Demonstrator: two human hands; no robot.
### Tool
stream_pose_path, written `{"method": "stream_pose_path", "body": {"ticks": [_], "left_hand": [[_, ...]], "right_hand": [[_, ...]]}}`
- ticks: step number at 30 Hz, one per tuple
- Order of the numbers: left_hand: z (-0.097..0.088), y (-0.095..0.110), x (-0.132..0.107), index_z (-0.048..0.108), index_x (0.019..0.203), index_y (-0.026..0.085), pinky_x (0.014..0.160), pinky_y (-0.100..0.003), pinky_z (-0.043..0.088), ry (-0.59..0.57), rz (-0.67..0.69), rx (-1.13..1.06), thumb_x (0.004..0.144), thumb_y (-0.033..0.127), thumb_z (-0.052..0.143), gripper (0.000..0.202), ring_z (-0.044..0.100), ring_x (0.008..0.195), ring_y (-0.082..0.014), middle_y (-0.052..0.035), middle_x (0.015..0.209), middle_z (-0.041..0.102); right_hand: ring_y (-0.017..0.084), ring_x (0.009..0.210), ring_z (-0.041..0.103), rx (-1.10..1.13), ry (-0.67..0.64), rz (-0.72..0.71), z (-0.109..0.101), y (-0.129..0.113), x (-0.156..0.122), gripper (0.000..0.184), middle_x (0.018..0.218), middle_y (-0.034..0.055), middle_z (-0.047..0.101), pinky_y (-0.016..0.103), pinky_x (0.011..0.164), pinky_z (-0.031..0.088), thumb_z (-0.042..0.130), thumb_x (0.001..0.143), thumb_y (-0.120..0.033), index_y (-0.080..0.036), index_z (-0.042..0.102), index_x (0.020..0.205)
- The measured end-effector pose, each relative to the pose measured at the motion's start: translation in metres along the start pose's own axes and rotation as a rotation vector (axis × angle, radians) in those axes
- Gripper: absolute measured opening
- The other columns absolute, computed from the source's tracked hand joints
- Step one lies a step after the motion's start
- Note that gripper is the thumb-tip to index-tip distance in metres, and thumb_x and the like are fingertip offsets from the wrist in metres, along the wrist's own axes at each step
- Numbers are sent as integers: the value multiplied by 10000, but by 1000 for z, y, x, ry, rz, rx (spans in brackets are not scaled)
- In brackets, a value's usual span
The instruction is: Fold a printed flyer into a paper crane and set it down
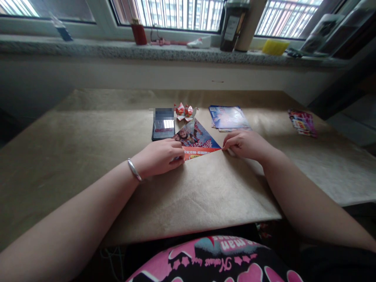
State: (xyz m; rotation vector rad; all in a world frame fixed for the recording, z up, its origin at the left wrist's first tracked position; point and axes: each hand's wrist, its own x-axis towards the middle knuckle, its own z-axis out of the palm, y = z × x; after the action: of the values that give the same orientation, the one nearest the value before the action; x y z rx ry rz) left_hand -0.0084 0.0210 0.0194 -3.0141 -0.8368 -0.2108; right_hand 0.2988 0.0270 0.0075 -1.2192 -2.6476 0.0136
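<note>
A printed sheet of paper (201, 138), folded to a triangle-like shape with blue and red-orange print, lies on the brown table between my hands. My left hand (164, 156) rests over its left edge with fingers curled down on it. At the right corner, my right hand (242, 144) pinches the paper between thumb and fingertips. Just behind the paper stand small red and white folded-paper figures (185, 112). A smartphone (163, 124) with a lit screen lies beyond my left hand, close to the paper's left side.
A stack of printed sheets (229, 117) lies behind my right hand. More colourful printed papers (302, 123) are at the table's far right. On the stone windowsill (176, 51) stand a red pot (139, 33), a dark jar (233, 26) and a yellow item (275, 47).
</note>
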Motion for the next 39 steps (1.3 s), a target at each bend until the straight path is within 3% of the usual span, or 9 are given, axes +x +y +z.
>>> {"method": "stream_pose_path", "body": {"ticks": [11,15,21,28,39], "left_hand": [[8,7,1,641,1023,187,817,-332,471,56,-30,87,916,286,439,249,554,938,-201,-89,1020,609],[10,8,1,625,1069,182,893,-342,466,81,-11,47,921,257,442,246,555,1002,-197,-78,1111,617],[13,8,2,628,1093,191,875,-350,492,100,6,55,951,274,401,281,555,988,-196,-69,1085,635],[17,8,2,607,1167,257,906,-380,501,97,74,15,960,221,384,306,545,1121,-210,-73,1277,554],[18,1,4,631,1107,242,917,-337,496,118,152,-124,957,196,394,284,561,1104,-161,-41,1223,603]], "right_hand": [[176,752,638,-3,35,49,-2,-8,3,252,839,25,708,302,660,448,489,765,-85,-218,700,730],[173,822,631,-33,91,25,-3,-18,5,236,920,35,700,290,680,446,484,796,-112,-208,694,842],[194,974,611,-22,162,-97,1,-30,8,288,1102,47,663,334,809,488,489,831,-148,-230,679,1032],[236,1171,506,-43,202,-126,6,-29,10,303,1307,75,543,433,962,458,509,837,-160,-247,664,1082],[293,1348,319,-7,120,-26,12,-28,10,394,1464,83,372,513,1074,354,561,846,-272,-242,569,1239]]}}
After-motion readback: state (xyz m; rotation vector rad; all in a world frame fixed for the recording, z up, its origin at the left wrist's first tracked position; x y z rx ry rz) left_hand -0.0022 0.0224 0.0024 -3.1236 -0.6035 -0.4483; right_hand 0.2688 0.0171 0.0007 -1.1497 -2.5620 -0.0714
